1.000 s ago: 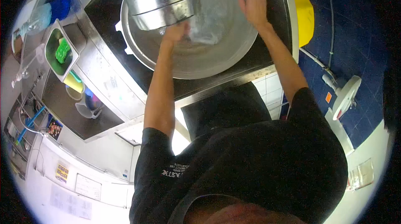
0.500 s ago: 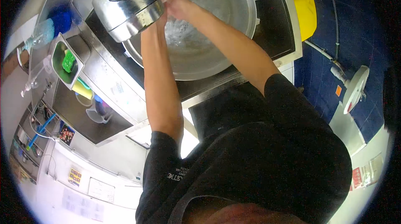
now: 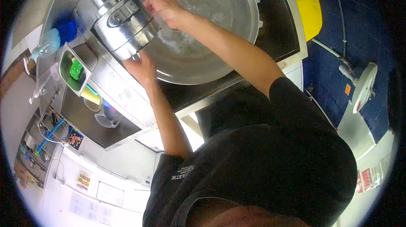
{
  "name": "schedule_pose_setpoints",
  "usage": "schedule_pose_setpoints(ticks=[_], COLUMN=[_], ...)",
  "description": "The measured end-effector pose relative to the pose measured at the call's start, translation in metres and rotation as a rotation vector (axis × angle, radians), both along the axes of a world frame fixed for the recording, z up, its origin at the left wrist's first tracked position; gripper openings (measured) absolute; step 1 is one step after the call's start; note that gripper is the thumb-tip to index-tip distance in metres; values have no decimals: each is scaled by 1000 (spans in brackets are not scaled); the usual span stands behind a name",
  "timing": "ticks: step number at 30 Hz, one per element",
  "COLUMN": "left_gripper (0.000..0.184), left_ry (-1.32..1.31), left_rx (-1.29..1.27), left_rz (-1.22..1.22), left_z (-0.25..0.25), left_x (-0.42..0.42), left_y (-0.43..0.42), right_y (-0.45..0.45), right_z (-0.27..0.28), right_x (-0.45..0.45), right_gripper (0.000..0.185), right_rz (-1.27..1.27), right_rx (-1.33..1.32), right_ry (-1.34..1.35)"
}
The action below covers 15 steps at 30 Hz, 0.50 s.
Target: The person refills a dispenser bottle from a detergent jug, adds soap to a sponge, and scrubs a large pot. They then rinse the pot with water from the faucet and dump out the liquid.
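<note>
Nothing shows in the right hand (image 3: 169,11), loosely open beside the faucet (image 3: 127,28); the left hand (image 3: 143,69) (grip hidden, I cannot tell) is partly behind it.

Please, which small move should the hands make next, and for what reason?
Probably bring the left hand inward over the round metal basin. It sits outside the rim, its fingers partly hidden by the tap head, while the right hand is above the basin.

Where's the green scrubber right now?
In the head view, the green scrubber is on the left, inside the rectangular metal pan, left of the chrome faucet head.
</note>
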<state>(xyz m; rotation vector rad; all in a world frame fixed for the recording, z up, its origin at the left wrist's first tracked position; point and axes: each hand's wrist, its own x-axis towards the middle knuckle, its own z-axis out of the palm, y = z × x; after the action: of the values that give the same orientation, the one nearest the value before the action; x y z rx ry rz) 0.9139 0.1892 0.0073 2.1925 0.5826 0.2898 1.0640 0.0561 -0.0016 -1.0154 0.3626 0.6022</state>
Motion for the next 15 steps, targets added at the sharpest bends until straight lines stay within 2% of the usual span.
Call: schedule_pose_setpoints(ticks=[1,4,5,7,8,9,10,11,13,14,15], left_gripper=[59,67,67,76,76,76,75,73,71,74,79], left_ry=[98,165,165,169,213,211,223,233,259,268,267], left_rx=[171,240,237,300,255,252,48,-156,-219,-512,-805], left_rz=[36,41,39,-48,-19,-15,47,112,180,286,387], left_z=[-6,-25,-23,-22,-28,-39,-53,-62,-68,-69,-71], left_x=[-16,-58,-63,-73,-80,-88,-97,-101,-97,-92,-87], left_y=[7,14,10,-7,-11,-12,-13,-14,-16,-16,-15], right_y=[-1,-9,-21,-54,-79,-106,-133,-160,-205,-224,-241], right_z=[-6,-39,-41,-40,-31,-41,-52,-47,-33,-27,-26], right_x=[2,2,-4,-15,-20,-24,-27,-31,-44,-50,-58], right_gripper=[47,38,37,38,40,42,45,42,41,43,45], right_rz=[-4,91,208,407,494,426,362,247,41,-57,-116], right_rx=[1,74,-413,-1130,-1358,-1232,-1103,-1152,-1327,-1459,-1477], right_ry=[0,-15,-421,-867,-904,-910,-916,-969,-1048,-1077,-999])
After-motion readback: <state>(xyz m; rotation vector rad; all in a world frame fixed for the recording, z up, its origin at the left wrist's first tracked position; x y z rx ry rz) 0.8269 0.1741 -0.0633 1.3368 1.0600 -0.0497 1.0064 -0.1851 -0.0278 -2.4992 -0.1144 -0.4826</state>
